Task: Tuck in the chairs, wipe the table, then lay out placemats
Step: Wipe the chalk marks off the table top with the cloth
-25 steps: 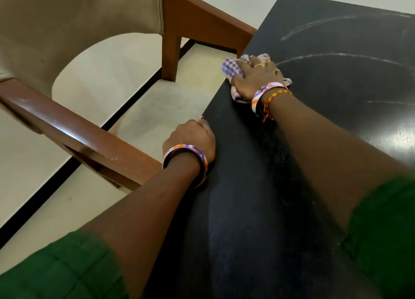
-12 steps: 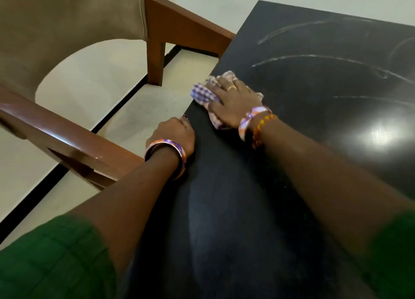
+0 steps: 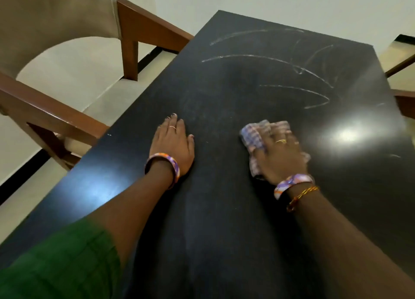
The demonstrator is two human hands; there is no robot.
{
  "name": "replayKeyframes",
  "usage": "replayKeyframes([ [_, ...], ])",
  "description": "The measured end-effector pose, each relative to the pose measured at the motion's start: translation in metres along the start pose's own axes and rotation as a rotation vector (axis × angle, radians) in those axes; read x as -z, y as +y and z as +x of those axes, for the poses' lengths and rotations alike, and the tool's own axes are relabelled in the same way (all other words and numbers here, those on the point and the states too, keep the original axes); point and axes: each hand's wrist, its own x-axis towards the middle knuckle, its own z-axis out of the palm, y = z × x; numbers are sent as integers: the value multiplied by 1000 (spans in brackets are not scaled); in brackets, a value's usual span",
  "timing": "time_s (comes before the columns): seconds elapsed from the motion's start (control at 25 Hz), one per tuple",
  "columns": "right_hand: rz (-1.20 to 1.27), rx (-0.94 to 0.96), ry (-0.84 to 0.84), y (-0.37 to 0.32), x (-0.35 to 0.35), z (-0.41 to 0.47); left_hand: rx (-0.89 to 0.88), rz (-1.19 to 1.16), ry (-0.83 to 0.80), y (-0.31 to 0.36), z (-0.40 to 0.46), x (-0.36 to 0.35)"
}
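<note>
The right hand [image 3: 280, 155] presses down on a bunched checked cloth [image 3: 258, 134], fingers spread and bent over it; the hand is blurred, so whether the fingers pinch the fabric or only press it flat I cannot tell for sure, though the cloth bulges out ahead of and to the left of the knuckles. The left hand [image 3: 173, 143] lies flat and open on the dark worktop [image 3: 213, 231], palm down, fingers straight and pointing away from the person, holding nothing; it looks like a brace.

The step in hand is the wiping. What the next stroke turns on is where the pale arc-shaped streaks [image 3: 269, 60] lie: they are ahead of the cloth, on the far half of the worktop, running crosswise from left to right and bending toward the far right corner. The right hand is the nearer one to them (and it already has the cloth), so a push forward and a sideways sweep would meet them along their length. Nothing stands between cloth and streaks. A bright glare patch [image 3: 345, 134] sits just right of the cloth.

To the left, a wooden armchair [image 3: 143, 27] with a beige padded back stands beside the worktop's long edge, its arm near that edge. Another piece of wooden furniture [image 3: 404, 101] shows at the right edge. No placemats are in view.
</note>
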Motion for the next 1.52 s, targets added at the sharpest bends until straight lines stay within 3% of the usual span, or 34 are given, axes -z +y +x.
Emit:
replayKeyframes([
  [0.08,15,159,-51,2,12,-60,-54,1,-36,40,-38,-14],
  [0.16,-29,171,-67,59,24,-97,-79,5,-76,84,-83,-26],
  [0.28,21,-107,-122,155,42,-85,-60,7,-94,138,-139,-46],
  [0.36,66,-150,-107,192,50,-96,-73,-1,-88,192,-186,-62],
  [0.52,106,183,-40,185,42,-201,-83,-15,-94,257,-255,-85],
  [0.6,102,249,-69,200,50,-252,-59,-10,-98,267,-269,-88],
  [0.88,72,97,-164,238,55,-151,-12,35,-74,271,-269,-89],
  [1.12,-9,459,-156,251,57,-208,230,-15,12,274,-255,-91],
  [1.32,45,141,-150,270,55,-75,335,-6,9,293,-247,-95],
  [1.36,29,148,-141,267,53,-65,365,-10,14,298,-245,-96],
  [1.52,4,645,-176,283,58,-104,365,-29,21,333,-232,-104],
])
